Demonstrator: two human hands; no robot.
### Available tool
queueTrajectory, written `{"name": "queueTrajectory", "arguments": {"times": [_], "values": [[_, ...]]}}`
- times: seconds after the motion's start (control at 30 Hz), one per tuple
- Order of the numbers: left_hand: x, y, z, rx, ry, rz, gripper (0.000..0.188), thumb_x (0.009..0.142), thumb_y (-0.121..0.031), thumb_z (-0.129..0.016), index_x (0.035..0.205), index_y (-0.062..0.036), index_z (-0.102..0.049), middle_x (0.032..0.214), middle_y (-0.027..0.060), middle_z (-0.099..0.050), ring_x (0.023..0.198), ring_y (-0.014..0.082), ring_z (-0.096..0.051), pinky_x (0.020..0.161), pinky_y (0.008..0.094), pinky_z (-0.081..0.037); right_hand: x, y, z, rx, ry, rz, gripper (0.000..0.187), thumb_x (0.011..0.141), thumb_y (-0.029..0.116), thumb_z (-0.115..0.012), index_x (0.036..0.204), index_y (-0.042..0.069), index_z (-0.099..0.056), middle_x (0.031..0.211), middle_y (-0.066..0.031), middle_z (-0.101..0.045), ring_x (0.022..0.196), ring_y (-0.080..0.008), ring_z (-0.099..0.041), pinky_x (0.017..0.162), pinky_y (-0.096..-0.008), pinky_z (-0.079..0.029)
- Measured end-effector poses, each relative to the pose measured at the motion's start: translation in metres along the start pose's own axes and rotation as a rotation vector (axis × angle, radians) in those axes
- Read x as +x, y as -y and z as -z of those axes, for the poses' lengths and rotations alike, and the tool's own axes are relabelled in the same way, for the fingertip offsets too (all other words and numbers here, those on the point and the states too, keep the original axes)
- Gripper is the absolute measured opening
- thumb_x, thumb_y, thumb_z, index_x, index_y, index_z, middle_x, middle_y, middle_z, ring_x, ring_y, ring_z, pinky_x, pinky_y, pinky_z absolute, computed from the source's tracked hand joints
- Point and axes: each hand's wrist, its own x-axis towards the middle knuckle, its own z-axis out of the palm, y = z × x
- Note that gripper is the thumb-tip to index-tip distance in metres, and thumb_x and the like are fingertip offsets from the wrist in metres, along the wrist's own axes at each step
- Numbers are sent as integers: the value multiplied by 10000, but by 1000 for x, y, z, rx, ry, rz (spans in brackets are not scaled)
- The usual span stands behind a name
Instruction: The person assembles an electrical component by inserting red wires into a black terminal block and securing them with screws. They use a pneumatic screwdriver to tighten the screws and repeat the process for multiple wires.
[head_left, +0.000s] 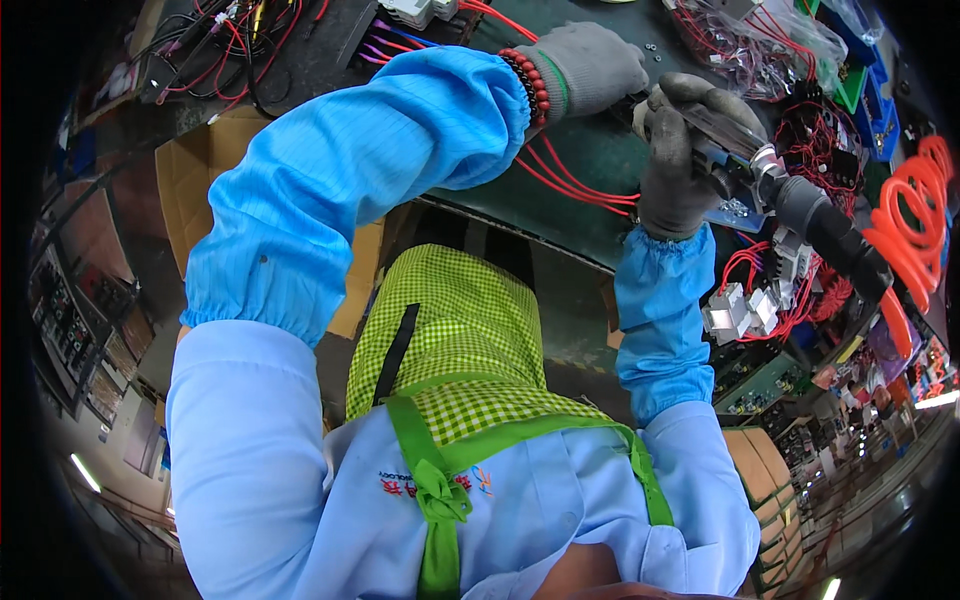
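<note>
My left hand [592, 72], in a grey glove with a red bead bracelet at the wrist, is closed at the far middle of the dark green bench [500, 215]. What its fingers hold is hidden. Close on its right, my right hand [672, 165], gloved in darker grey, is wrapped round a black and silver air-powered hand tool [800, 205]. An orange coiled air hose [912, 220] joins the tool's rear end. Several red wires [575, 185] run beneath both hands; their ends are out of sight. Small metal nuts [651, 47] lie just beyond my left hand.
Grey and white connector blocks [735, 312] with red wires sit right of my right forearm. Clear bags of wired parts [735, 50] and blue bins [880, 120] stand at the far right. Tangled test leads [235, 45] lie far left, near a cardboard box [190, 190].
</note>
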Motion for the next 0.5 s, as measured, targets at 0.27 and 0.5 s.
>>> {"name": "queueTrajectory", "arguments": {"times": [0.27, 0.5], "values": [[1, -2, 1, 30, 18, -31, 266, 903, -235, -552, 1120, -109, -640, 1017, 171, -690, 978, 360, -667, 849, 464, -534, -3, -3, -2, 80, -65, -28, 504, 769, -113, -653, 1214, 15, -453, 945, -226, -646, 734, -238, -655, 539, -348, -563], [5, -2, 1, -18, 36, -41, 267, 902, -250, -551, 1112, -116, -647, 1004, 167, -694, 973, 365, -667, 840, 463, -538, 0, -1, -3, 39, -76, -38, 496, 799, -102, -611, 1251, 20, -446, 1050, -238, -624, 794, -247, -655, 574, -361, -576]]}}
